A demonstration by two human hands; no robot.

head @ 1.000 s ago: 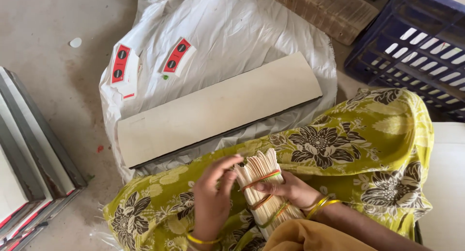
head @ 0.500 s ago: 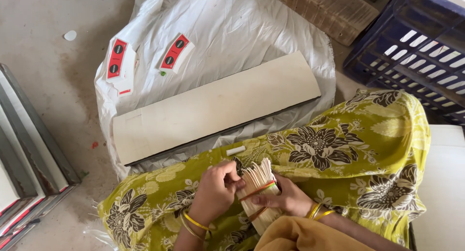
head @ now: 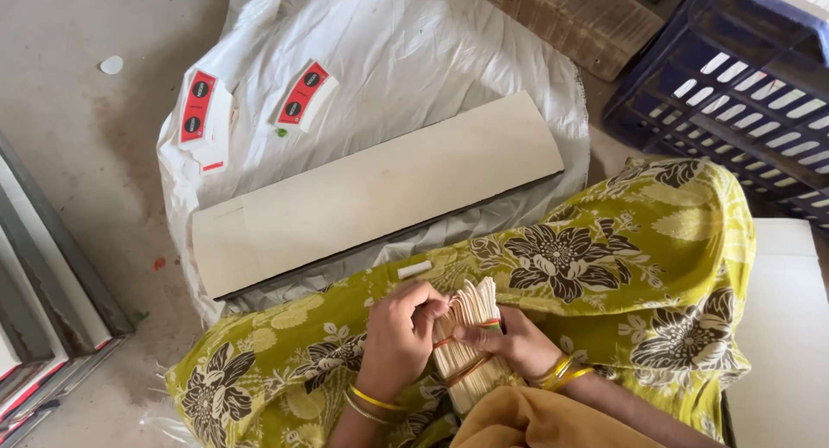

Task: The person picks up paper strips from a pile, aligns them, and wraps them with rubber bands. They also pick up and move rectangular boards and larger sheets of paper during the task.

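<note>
While left hand point(head: 399, 331) now curls onto stick bundle point(head: 471, 327) (banded); right hand point(head: 509, 343) still grips it

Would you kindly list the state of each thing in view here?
Bundle of sticks: banded, held in both hands.
Left hand: closed on the bundle.
Right hand: gripping the bundle.
Board: flat on the white sheet.
Red labels: lying loose.
Blue crate: tilted.
</note>
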